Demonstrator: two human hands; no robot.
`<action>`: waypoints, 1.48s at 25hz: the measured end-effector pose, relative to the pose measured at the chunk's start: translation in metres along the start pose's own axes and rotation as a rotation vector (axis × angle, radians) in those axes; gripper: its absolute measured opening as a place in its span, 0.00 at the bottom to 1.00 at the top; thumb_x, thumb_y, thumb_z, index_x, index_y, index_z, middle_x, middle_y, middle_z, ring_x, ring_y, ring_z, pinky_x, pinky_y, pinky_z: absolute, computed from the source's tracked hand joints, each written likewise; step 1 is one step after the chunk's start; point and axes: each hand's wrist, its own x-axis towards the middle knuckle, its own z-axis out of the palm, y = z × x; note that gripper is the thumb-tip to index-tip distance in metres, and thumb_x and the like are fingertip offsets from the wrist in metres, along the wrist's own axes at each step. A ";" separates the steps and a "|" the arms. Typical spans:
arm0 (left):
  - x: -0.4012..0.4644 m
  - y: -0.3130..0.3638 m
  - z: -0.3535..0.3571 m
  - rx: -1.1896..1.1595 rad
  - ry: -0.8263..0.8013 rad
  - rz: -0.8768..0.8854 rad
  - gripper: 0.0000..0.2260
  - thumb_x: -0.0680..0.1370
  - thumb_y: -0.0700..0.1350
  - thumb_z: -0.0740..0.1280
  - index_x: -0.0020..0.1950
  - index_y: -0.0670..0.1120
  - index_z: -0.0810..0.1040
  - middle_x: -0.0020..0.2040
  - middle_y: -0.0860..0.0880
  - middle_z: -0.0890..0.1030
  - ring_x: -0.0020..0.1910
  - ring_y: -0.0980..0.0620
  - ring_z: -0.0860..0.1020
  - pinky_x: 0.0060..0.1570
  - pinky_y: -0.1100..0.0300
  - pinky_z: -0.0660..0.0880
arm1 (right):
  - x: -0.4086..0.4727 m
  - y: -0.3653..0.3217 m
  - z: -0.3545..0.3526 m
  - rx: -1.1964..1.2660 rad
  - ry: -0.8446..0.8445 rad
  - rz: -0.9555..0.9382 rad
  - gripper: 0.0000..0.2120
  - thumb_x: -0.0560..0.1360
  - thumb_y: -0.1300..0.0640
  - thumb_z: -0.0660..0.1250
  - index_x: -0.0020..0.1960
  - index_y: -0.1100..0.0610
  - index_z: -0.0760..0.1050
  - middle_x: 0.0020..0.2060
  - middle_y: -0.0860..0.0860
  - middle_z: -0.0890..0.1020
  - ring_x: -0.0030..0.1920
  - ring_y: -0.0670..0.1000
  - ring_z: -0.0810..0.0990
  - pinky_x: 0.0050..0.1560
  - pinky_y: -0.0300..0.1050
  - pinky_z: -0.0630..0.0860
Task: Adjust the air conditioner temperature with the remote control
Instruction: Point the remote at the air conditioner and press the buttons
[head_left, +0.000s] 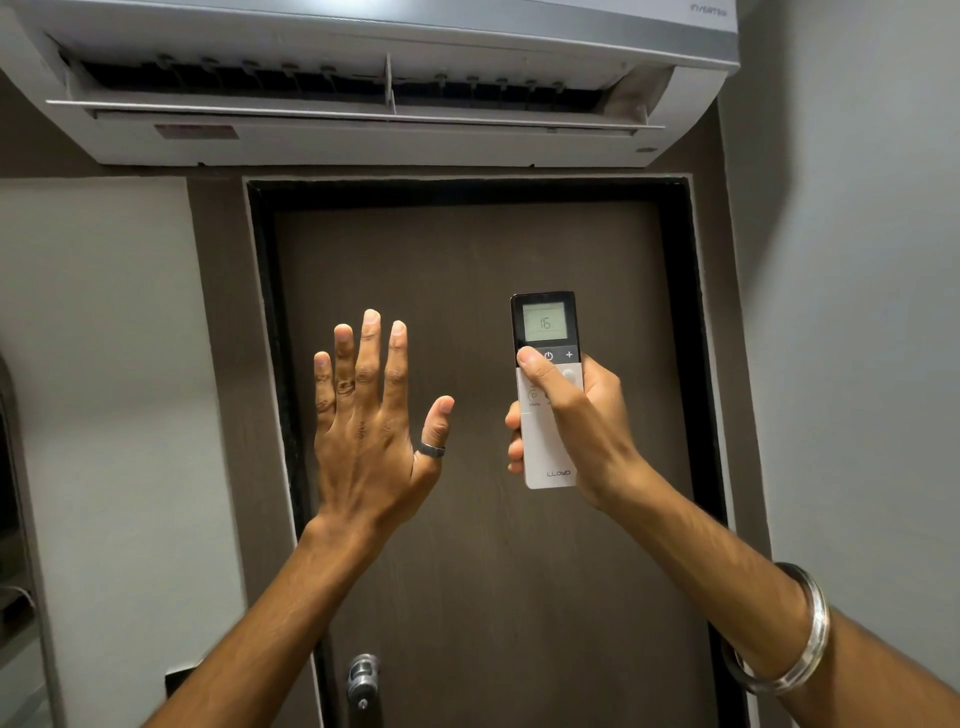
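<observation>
White remote control (546, 405) marked LLOYD, display reading 16, gripped by right hand (576, 421)

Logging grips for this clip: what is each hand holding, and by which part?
The right hand grips the remote control around its white lower body, thumb on the buttons below the display. The left hand is open, holding nothing.

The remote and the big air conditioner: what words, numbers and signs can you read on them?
"16": on the screen of the remote, held in the right hand.
"+" and a power sign: buttons below the screen.
"LLOYD": remote's bottom end.
"INVERTER": air conditioner, top right corner, blurry.
Air conditioner's sticker and the remote's small button labels: unreadable.
</observation>
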 end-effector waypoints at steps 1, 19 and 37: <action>0.000 -0.001 0.000 -0.005 -0.003 0.000 0.35 0.83 0.63 0.53 0.85 0.44 0.54 0.86 0.42 0.51 0.85 0.41 0.47 0.83 0.44 0.42 | 0.000 0.000 -0.001 0.010 -0.010 0.026 0.13 0.84 0.48 0.67 0.51 0.58 0.75 0.33 0.60 0.82 0.25 0.59 0.80 0.27 0.50 0.82; 0.002 0.000 -0.011 0.028 0.002 -0.006 0.36 0.83 0.63 0.54 0.85 0.44 0.55 0.86 0.41 0.51 0.85 0.40 0.47 0.83 0.47 0.38 | -0.008 -0.004 -0.002 0.030 -0.051 0.073 0.20 0.88 0.49 0.52 0.52 0.61 0.75 0.31 0.58 0.84 0.25 0.57 0.82 0.26 0.49 0.82; -0.001 0.009 -0.010 0.010 0.003 0.001 0.35 0.83 0.63 0.53 0.85 0.43 0.55 0.86 0.41 0.52 0.85 0.40 0.48 0.83 0.45 0.41 | -0.012 -0.002 -0.010 0.005 -0.062 0.051 0.19 0.88 0.48 0.52 0.53 0.61 0.75 0.34 0.60 0.84 0.26 0.58 0.82 0.28 0.50 0.82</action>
